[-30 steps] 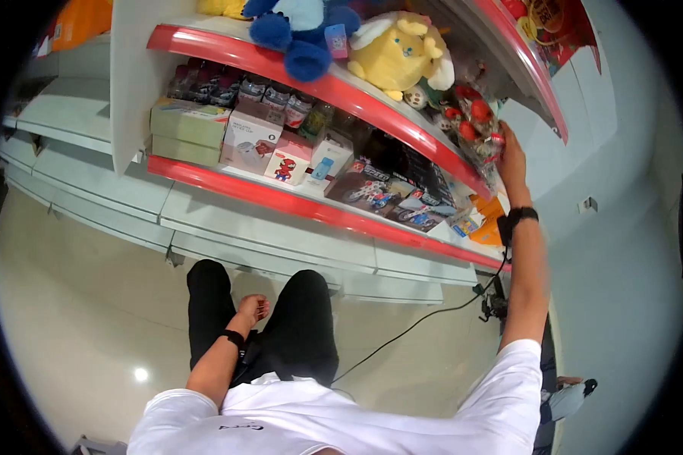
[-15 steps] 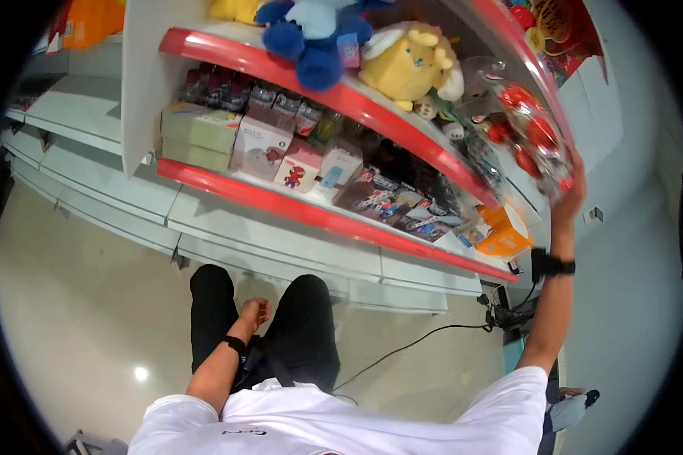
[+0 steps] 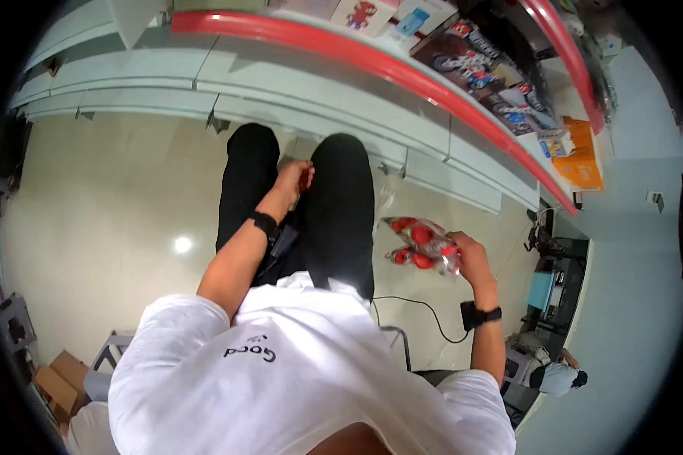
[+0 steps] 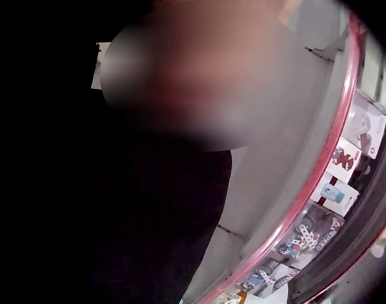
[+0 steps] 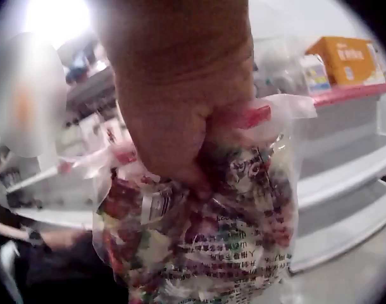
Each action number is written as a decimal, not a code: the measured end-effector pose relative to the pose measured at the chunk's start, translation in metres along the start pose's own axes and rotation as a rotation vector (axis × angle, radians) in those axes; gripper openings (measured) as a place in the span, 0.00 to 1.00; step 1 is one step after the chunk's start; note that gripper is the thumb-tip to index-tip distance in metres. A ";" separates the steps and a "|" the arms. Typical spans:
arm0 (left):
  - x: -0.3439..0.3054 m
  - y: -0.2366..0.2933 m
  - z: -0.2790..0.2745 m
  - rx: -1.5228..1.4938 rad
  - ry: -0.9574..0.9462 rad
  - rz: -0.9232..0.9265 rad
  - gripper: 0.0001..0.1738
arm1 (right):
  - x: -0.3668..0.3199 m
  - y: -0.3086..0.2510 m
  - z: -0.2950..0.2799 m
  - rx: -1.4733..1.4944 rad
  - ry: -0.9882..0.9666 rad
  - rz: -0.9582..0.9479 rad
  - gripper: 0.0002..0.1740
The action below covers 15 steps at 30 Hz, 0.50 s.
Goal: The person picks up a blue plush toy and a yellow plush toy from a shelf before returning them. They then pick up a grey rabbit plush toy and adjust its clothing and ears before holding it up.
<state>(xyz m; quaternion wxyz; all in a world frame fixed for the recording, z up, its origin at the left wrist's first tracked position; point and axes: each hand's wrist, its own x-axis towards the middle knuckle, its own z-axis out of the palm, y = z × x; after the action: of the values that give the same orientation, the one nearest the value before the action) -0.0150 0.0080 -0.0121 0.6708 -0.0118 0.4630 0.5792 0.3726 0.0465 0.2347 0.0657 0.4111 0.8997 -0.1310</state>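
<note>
My right hand (image 3: 472, 259) grips one end of a clear plastic bag (image 3: 425, 244) with red items inside, held over the floor to the right of my knees. In the right wrist view the hand (image 5: 174, 126) pinches the top of the printed bag (image 5: 237, 234), thumb pressed into the plastic. My left hand (image 3: 294, 180) rests between my thighs with its fingers loosely curled and nothing visible in it. The left wrist view is mostly dark and blurred.
Ahead stands a shelf unit with a red edge (image 3: 387, 67), holding boxed toys (image 3: 470, 64) and an orange box (image 3: 580, 159). A black cable (image 3: 425, 303) runs beside me on the right. Another person (image 3: 558, 378) is at the far right, and a cardboard box (image 3: 62, 383) at lower left.
My right hand has carried the bag from the upper shelf down and left to beside my knees. The head view has tilted downward. My left hand stays between my thighs.
</note>
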 end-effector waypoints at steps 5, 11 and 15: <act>-0.012 0.012 0.006 -0.041 0.111 0.013 0.07 | 0.002 0.085 0.113 -0.120 -0.428 0.154 0.18; -0.017 0.011 0.012 -0.028 0.097 -0.002 0.07 | 0.056 0.113 0.086 -0.126 -0.412 0.103 0.20; -0.009 0.004 0.004 -0.004 -0.016 0.021 0.07 | 0.086 0.113 0.041 -0.243 0.117 0.155 0.23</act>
<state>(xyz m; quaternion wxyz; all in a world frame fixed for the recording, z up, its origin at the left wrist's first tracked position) -0.0148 0.0047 -0.0020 0.6684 -0.0037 0.4566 0.5872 0.4021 0.1675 0.1555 0.0722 0.4752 0.8769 0.0087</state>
